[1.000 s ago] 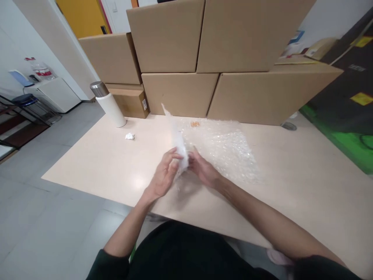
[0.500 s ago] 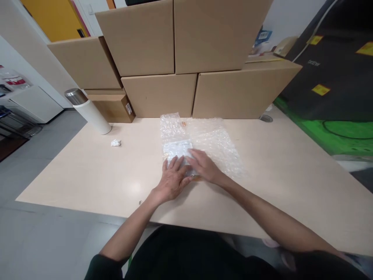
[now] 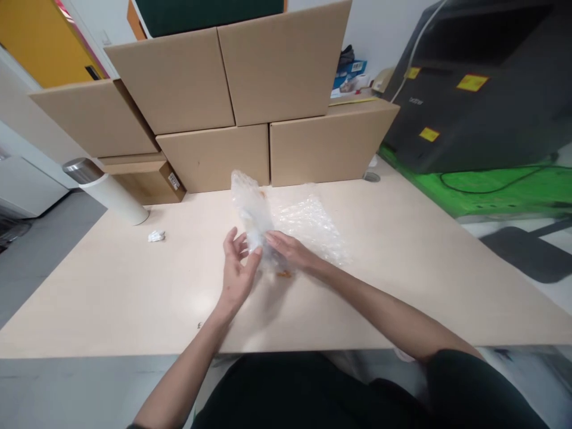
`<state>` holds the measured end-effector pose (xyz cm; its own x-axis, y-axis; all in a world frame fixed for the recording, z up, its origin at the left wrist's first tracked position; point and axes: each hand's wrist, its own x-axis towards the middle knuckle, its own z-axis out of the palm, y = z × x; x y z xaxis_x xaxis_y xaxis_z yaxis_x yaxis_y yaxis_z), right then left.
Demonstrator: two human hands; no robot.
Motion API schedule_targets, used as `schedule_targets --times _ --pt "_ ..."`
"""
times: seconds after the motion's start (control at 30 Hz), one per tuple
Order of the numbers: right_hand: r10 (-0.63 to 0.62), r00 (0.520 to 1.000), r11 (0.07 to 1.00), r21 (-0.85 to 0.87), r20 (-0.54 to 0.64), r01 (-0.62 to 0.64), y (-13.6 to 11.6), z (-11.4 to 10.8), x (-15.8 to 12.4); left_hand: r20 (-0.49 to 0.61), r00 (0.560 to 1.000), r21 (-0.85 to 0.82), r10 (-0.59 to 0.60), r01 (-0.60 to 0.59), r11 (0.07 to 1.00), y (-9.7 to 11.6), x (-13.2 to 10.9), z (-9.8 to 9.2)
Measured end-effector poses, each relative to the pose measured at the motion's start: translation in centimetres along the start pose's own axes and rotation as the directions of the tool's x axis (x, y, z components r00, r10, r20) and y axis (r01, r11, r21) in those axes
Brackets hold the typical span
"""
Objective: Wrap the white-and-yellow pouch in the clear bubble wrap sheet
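While the near edge of the surface (image 3: 147, 333) is crossed by both forearms, bubble wrap (image 3: 248, 199) is held tilted up between the two hands, inward from the middle of that edge. Its left side is met by the left hand (image 3: 236, 271), whose thumb is set against the wrap and whose fingers are loosely curved; whether the edge is gripped between them cannot be told. Its right side is covered by the fingertips of the right hand (image 3: 292, 250), kept close together, their undersides hidden. An orange patch (image 3: 283, 274) is seen at the wrap's lower end, and a flat sheet of clear wrap (image 3: 310, 223) is spread beyond the right hand.

Towards the left edge, a crumpled white scrap (image 3: 157, 236) is seen, with a white bottle (image 3: 114, 196) stood behind it. Along the far edge, cardboard boxes (image 3: 214, 158) are stacked. Beyond the right edge, a dark machine (image 3: 456, 119) is placed on a green base (image 3: 473, 202); at far left, a yellow door (image 3: 38, 42) is visible.
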<state>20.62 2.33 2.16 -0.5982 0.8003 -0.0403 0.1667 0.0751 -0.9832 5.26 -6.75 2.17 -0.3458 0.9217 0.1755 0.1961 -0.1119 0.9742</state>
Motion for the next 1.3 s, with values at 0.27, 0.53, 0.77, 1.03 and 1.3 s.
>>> schedule_targets --times 0.27,0.53,0.77,1.03,1.3 --pt "0.082 0.968 0.972 0.232 -0.239 -0.025 2.3 -5.5 -2.6 0.476 0.843 0.215 0.252 -0.389 0.896 0.5 2.1 7.1" --pt "-0.05 0.817 0.969 -0.227 -0.575 -0.1 5.7 -11.2 -3.6 0.691 0.722 0.573 0.021 -0.566 0.592 -0.8 2.6 10.8" --pt "0.086 0.836 0.991 -0.041 -0.543 -0.128 4.8 -11.4 1.4 0.734 0.679 0.59 -0.002 -0.637 0.495 -1.1 3.0 11.3" --pt "0.137 0.885 0.984 0.164 -0.444 -0.071 2.4 -9.6 2.6 0.674 0.734 0.569 0.084 -0.589 0.574 0.4 4.6 9.1" --pt "0.028 0.998 0.872 0.489 -0.048 -0.002 -2.7 -7.5 -4.1 0.612 0.785 0.2 0.099 -0.274 0.941 2.4 7.9 0.4"
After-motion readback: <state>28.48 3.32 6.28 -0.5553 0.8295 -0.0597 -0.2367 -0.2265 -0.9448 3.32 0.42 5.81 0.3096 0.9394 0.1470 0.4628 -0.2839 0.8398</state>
